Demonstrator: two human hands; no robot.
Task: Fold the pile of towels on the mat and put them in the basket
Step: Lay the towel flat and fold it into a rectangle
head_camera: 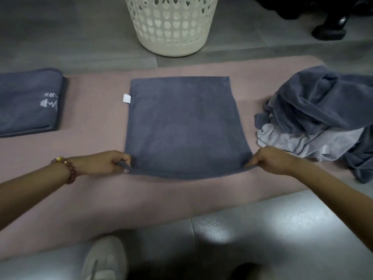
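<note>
Head view: both hands, left hand and right hand, pinch the spread grey towel by its near corners mid-fold; one folded towel waits on the pink mat, an unfolded pile remains, nothing visibly in the white basket yet.

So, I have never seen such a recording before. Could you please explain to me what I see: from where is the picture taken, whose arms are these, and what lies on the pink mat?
There is no machine here. One camera sits on a person's head and looks forward and down, so the two arms are that person's own. On the pink mat a dark grey towel lies flat. The left hand and the right hand each pinch one of its near corners. At the left lies a folded towel. At the right is a pile of unfolded towels, dark and light grey. Beyond the mat stands a white basket with heart-shaped holes. At the bottom edge a white shoe shows.
</note>
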